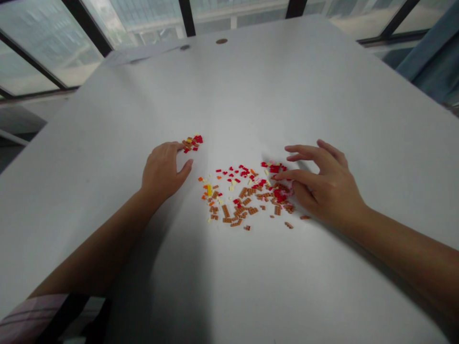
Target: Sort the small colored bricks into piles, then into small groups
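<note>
Tiny bricks (pixel 247 196) spread between two hands on a white table (pixel 251 86)

Red, brown, cream and yellow pieces lay loose in a low scatter near the table's middle, towards the person's side. A small cluster (pixel 191 142) of red and brown pieces sat apart from the scatter, up and to the left. The left hand (pixel 163 169) rested palm down just beside that cluster. Its fingers were loosely curled, with the tips touching the pieces and the thumb held out to the side, and nothing was pinched between them. The right hand (pixel 322 181) lay at the scatter's right edge, fingers spread wide, fingertips among the red pieces, gripping nothing. A plaid sleeve (pixel 36 315) showed at the lower left. Windows (pixel 53 43) ran behind the table's far edge.
</note>
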Demonstrator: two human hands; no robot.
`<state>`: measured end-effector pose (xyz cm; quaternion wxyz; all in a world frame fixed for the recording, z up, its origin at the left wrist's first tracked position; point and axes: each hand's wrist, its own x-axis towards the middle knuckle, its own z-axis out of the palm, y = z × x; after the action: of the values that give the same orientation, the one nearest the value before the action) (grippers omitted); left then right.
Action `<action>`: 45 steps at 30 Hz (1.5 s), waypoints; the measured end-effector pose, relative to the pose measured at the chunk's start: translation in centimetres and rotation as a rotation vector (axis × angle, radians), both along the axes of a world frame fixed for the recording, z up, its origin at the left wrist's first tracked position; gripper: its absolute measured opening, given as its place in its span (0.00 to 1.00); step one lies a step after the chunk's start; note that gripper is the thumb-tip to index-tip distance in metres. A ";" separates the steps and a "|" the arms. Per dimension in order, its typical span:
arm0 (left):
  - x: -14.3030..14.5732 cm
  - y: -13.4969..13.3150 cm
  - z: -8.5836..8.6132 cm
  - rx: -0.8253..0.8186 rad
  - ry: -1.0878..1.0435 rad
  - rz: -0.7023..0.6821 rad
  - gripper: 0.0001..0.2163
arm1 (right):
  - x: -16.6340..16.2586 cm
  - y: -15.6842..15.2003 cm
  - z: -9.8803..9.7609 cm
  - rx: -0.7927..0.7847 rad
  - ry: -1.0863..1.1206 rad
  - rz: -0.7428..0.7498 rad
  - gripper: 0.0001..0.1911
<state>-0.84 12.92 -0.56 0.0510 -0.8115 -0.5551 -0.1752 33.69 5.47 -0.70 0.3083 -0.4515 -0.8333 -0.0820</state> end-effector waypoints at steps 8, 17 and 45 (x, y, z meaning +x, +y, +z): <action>0.0 0.0 0.0 -0.009 -0.027 -0.004 0.17 | 0.2 0.0 0.0 -0.030 -0.012 0.002 0.14; 0.0 0.1 0.0 0.003 -0.009 -0.003 0.17 | 0.1 -0.1 0.0 -0.018 0.000 0.003 0.17; 0.0 0.1 -0.1 0.008 0.011 0.002 0.17 | 0.6 0.5 -0.3 -0.020 0.029 -0.053 0.16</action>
<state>-0.86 13.05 -0.65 0.0576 -0.8116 -0.5551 -0.1730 34.28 5.98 -1.04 0.3136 -0.4775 -0.8173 -0.0751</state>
